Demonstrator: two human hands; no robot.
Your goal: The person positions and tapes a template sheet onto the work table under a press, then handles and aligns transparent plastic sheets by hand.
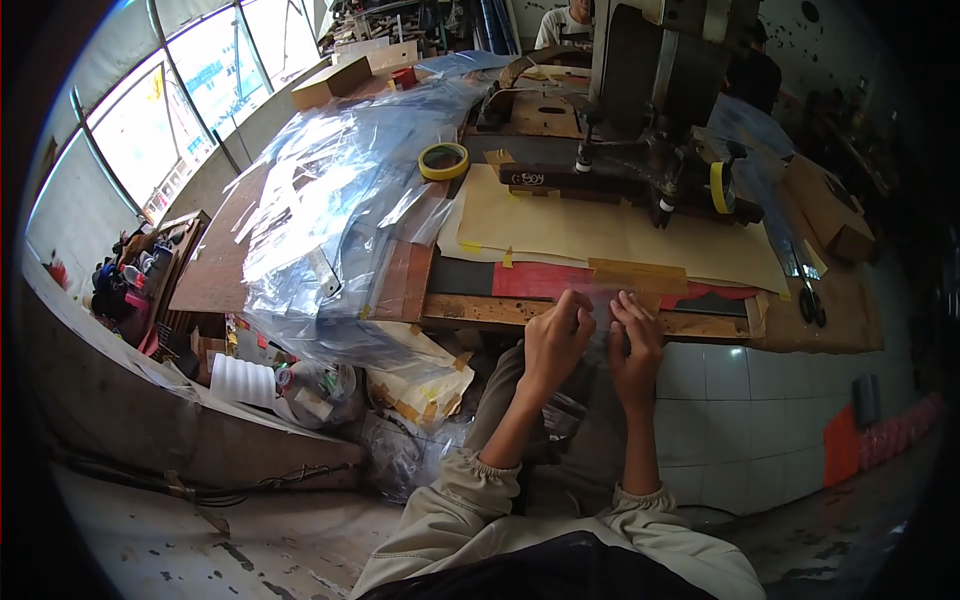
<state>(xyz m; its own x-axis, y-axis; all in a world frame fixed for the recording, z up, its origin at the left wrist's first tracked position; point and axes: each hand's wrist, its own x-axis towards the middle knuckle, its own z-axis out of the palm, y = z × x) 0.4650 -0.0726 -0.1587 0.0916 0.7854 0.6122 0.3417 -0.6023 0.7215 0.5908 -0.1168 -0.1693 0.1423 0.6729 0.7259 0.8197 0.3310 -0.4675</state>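
Note:
My left hand is closed in a pinch at the table's front edge, on what looks like a thin clear plastic sheet. The sheet spans to my right hand, whose thumb and fingers are closed on its other side; its outline is hard to make out. Just beyond the hands lie a red strip and a brown tape-like strip. Behind them a large cream sheet lies under the dark bar of a press, with small yellow tape pieces along its edge.
Loose clear plastic sheets heap on the left of the table. A yellow tape roll lies near the press, another roll hangs on it. Scissors and a cardboard box are at right. Another person is behind.

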